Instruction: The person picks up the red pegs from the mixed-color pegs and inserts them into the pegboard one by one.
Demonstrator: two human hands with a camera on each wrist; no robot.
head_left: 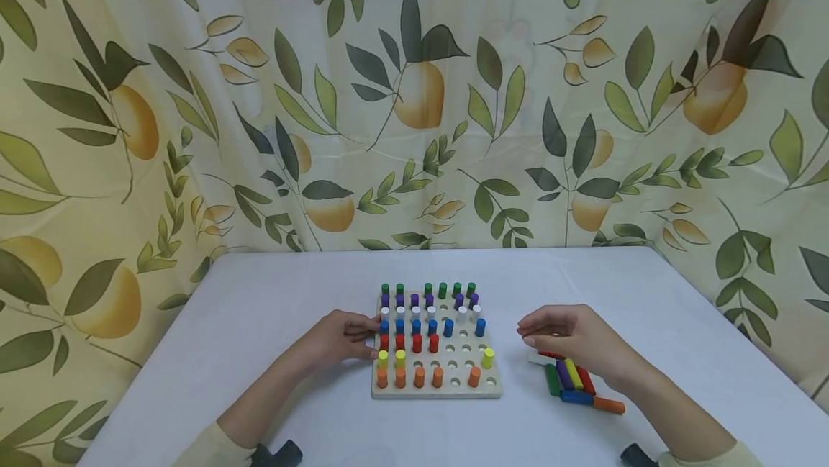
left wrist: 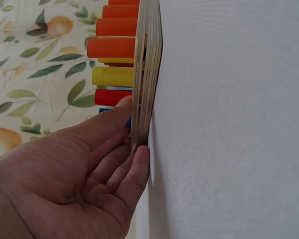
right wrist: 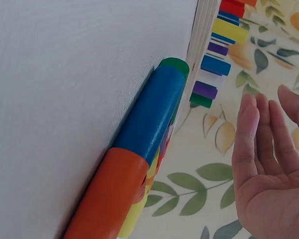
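Observation:
A pale wooden pegboard (head_left: 414, 392) lies on the table with upright coloured pegs in rows, among them orange pegs (head_left: 419, 378), yellow pegs (head_left: 488, 357) and blue pegs (head_left: 448, 327). My left hand (head_left: 340, 335) holds the board's left edge; in the left wrist view the thumb (left wrist: 120, 110) lies at its top side by the red peg (left wrist: 112, 97), the other fingers bent against the edge. Over the loose pegs at the right hovers my right hand (head_left: 576, 337), with nothing in it and fingers loosely bent. The right wrist view shows its palm and fingers apart from any peg.
Loose pegs lie in a small pile right of the board: a green peg (head_left: 553, 379), a blue peg (head_left: 576, 398), an orange peg (head_left: 609, 405), plus purple, yellow, red and white ones. Several board holes (head_left: 455, 382) show bare. A fruit-patterned curtain (head_left: 414, 165) hangs behind the white table (head_left: 291, 273).

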